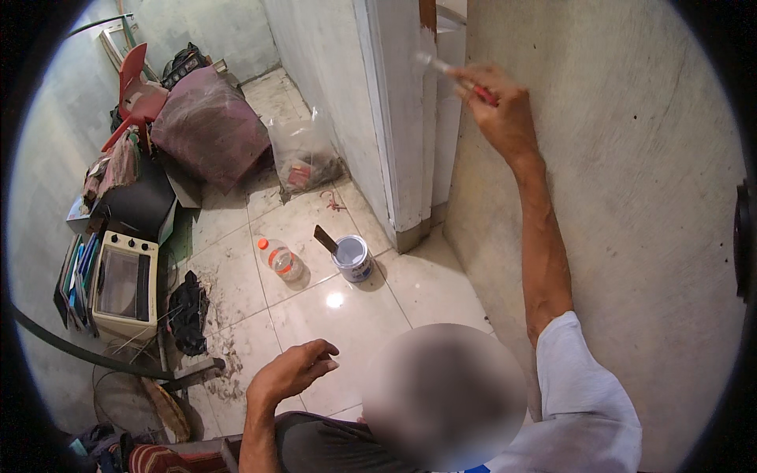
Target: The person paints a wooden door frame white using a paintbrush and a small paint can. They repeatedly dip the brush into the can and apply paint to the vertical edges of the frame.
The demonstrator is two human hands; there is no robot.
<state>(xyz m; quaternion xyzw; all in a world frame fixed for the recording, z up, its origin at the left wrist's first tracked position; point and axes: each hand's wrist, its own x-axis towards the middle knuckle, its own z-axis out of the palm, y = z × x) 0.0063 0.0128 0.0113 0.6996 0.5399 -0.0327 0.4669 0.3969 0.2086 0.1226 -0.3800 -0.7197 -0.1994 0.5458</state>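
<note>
My right hand (pixel 502 109) is raised at the upper right and closed around a paintbrush (pixel 443 66) with a red handle. The brush's pale bristles are at the white-painted door frame (pixel 392 126), smeared by motion; a brown strip shows at the frame's top. Low in the view, my left hand (pixel 293 370) hangs over the floor by a dark-clothed leg, fingers loosely bent and holding nothing. An open paint can (pixel 354 260) stands on the tiles, with a flat stick (pixel 324 239) leaning out of it. Beside it is a clear plastic bottle (pixel 281 260) with an orange cap.
A pale door panel (pixel 631 197) fills the right side. Along the left wall are a toaster oven (pixel 124 281), a red chair (pixel 134 94) and a purple-covered bundle (pixel 209 126). A clear plastic bag (pixel 303 150) stands by the wall; a black bag (pixel 188 314) lies on dirty tiles.
</note>
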